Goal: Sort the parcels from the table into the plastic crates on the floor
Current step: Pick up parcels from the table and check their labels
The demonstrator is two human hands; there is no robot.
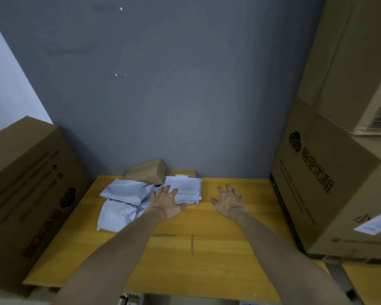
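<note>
Two bare arms (119,249) stretch over the yellow surface (207,260). Both hands hold nothing. The left hand (166,202) has its fingers (163,190) spread wide apart over the near edge of the bags (123,194). I cannot tell if they touch. The right hand (228,203) is just right of the bags, over bare wood, and its fingers are spread apart too.

The bags are soft grey-blue parcels. They lie in a crumpled pile at the far side of the surface. A small box (146,172) of brown card sits just behind the bags, tilted, by the grey wall (174,84). Well left of the bags stands a big carton (31,183). Well right of the bags, more big cartons (328,183) are stacked high.
</note>
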